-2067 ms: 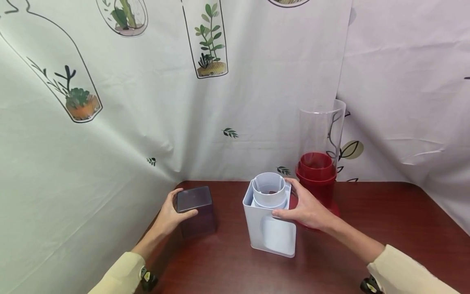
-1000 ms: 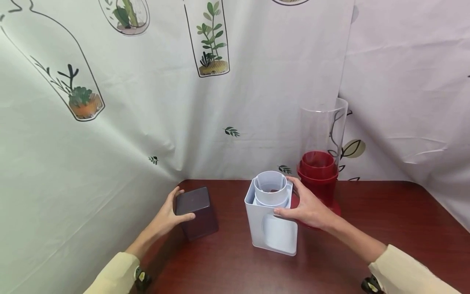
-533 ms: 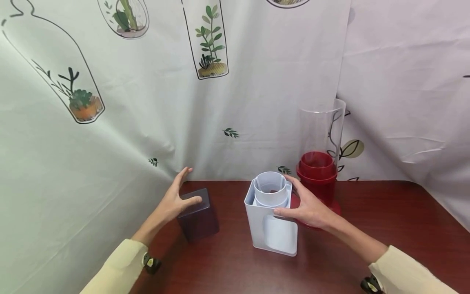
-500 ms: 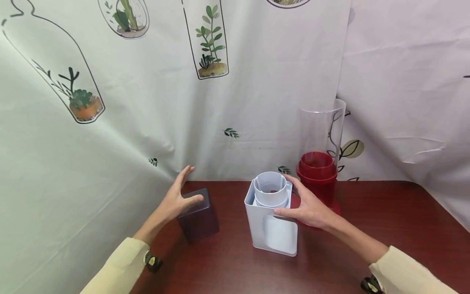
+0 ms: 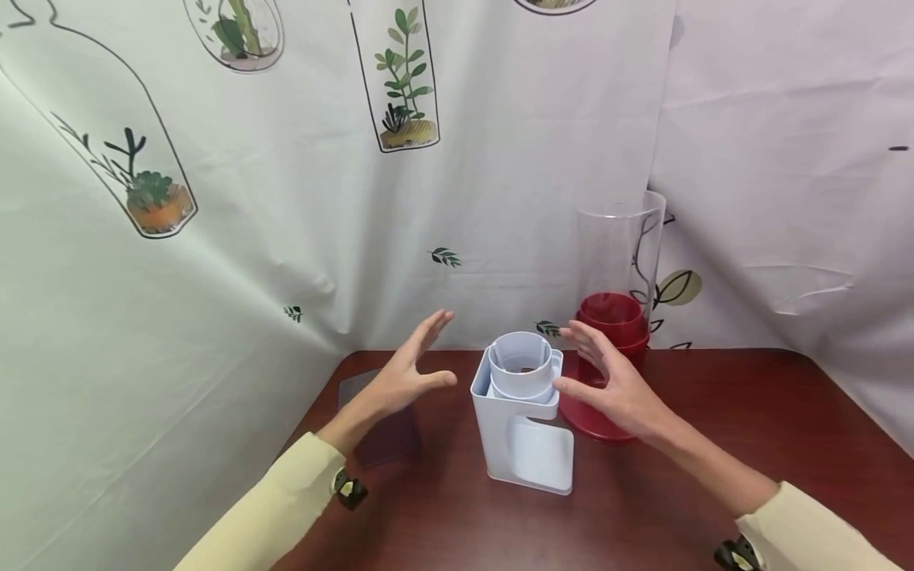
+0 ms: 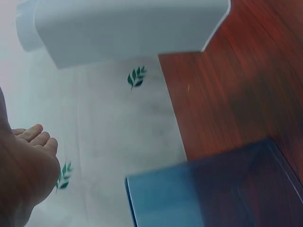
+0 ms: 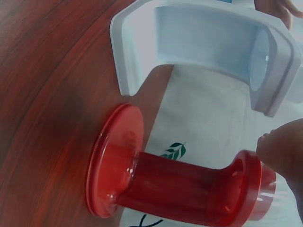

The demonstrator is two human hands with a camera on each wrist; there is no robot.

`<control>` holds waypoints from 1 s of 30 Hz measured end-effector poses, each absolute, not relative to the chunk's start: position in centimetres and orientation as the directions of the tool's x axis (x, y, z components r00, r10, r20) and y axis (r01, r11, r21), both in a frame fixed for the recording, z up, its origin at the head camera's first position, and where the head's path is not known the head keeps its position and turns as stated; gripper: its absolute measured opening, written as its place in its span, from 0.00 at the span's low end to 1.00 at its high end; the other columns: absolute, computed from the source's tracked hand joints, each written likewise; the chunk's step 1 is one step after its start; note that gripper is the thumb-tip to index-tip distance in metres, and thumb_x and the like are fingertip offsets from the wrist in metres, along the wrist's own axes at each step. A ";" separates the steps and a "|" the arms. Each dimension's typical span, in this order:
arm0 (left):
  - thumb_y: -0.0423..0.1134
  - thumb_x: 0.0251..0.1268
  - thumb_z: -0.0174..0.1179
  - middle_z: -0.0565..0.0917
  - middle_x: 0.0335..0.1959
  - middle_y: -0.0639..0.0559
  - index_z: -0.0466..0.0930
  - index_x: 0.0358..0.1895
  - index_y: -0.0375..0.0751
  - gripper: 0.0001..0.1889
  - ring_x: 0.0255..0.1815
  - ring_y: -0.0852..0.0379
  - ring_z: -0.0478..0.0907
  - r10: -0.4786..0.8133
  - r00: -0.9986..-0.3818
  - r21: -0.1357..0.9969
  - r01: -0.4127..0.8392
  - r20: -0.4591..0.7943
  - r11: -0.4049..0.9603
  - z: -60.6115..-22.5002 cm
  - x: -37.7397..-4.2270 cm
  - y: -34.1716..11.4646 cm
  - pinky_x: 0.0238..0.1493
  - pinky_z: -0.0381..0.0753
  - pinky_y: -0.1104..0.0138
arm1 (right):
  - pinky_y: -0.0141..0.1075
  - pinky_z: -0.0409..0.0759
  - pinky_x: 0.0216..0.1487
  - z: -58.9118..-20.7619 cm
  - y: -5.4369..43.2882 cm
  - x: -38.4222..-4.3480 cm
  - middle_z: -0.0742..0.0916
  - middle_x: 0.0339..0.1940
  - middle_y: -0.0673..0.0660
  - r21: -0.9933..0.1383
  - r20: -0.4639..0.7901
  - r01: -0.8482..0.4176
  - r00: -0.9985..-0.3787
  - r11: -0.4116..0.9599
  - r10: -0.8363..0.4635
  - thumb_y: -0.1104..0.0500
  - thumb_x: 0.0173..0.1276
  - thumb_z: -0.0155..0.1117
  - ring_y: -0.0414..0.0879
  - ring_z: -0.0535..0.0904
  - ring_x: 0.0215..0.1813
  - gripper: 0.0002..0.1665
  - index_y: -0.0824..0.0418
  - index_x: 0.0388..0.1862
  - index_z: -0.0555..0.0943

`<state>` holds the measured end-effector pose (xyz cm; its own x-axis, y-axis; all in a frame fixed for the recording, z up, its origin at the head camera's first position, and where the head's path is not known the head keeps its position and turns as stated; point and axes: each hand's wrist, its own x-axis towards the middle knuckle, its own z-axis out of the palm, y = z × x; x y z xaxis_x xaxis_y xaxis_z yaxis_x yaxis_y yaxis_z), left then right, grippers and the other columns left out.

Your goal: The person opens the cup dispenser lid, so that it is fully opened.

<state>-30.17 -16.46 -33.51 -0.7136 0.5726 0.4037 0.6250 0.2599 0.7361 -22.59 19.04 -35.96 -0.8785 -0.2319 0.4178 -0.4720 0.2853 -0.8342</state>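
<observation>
A white C-shaped housing (image 5: 493,436) with a round collar (image 5: 521,373) on top stands upright mid-table. To its left my left hand (image 5: 400,382) hovers with thumb and fingers spread, holding nothing. My right hand (image 5: 624,392) is spread at the housing's upper right; whether the thumb touches it I cannot tell. Behind my left forearm stands a dark translucent box (image 5: 389,448), partly covered by it. In the right wrist view the housing's open side (image 7: 199,40) faces a red stand (image 7: 175,187).
Behind my right hand, the red stand has a round foot (image 5: 600,424) and a clear tube (image 5: 617,246) rises above it. A white patterned cloth (image 5: 500,198) hangs along the back and left of the brown table (image 5: 457,531).
The dark box turned slightly under my left hand, which then let go of it and moved right toward the white housing. My right hand has loosened its grip on the housing's upper edge.
</observation>
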 end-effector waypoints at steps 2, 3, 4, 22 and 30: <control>0.70 0.57 0.72 0.57 0.86 0.49 0.47 0.88 0.47 0.63 0.87 0.50 0.50 0.590 -0.699 0.738 0.630 0.404 0.242 -33.6 -30.2 -15.7 0.83 0.49 0.42 | 0.65 0.71 0.72 -35.8 19.4 -22.5 0.71 0.81 0.63 -0.829 0.427 -0.475 -0.879 0.294 -0.213 0.54 0.74 0.71 0.67 0.63 0.81 0.49 0.57 0.86 0.57; 0.70 0.58 0.72 0.57 0.86 0.48 0.47 0.87 0.46 0.63 0.87 0.50 0.50 0.596 -0.693 0.738 0.634 0.406 0.234 -33.7 -30.2 -15.4 0.83 0.49 0.42 | 0.58 0.73 0.72 -35.7 19.6 -22.5 0.72 0.80 0.63 -0.827 0.434 -0.478 -0.878 0.298 -0.202 0.54 0.75 0.70 0.66 0.64 0.81 0.48 0.58 0.86 0.58; 0.71 0.57 0.72 0.57 0.86 0.47 0.47 0.87 0.46 0.63 0.87 0.50 0.50 0.601 -0.687 0.736 0.637 0.408 0.229 -33.7 -30.2 -15.0 0.83 0.49 0.42 | 0.50 0.76 0.72 -35.6 19.8 -22.4 0.73 0.79 0.63 -0.822 0.446 -0.485 -0.874 0.300 -0.192 0.55 0.75 0.70 0.65 0.65 0.80 0.46 0.58 0.85 0.59; 0.70 0.54 0.76 0.60 0.85 0.49 0.48 0.87 0.42 0.66 0.85 0.52 0.54 0.669 -0.650 0.738 0.637 0.361 0.221 -34.5 -29.6 -10.8 0.83 0.51 0.45 | 0.21 0.78 0.52 -34.6 22.6 -22.1 0.86 0.55 0.59 -0.714 0.682 -0.602 -0.713 0.358 0.162 0.70 0.72 0.71 0.38 0.83 0.51 0.29 0.69 0.70 0.76; 0.55 0.53 0.83 0.62 0.84 0.55 0.48 0.87 0.50 0.64 0.83 0.59 0.59 0.651 -0.693 0.753 0.596 0.309 0.277 -34.6 -29.5 -10.1 0.82 0.55 0.50 | 0.18 0.78 0.50 -35.0 23.3 -22.2 0.82 0.60 0.63 -0.764 0.625 -0.502 -0.732 0.405 0.272 0.63 0.73 0.72 0.41 0.81 0.55 0.34 0.66 0.75 0.72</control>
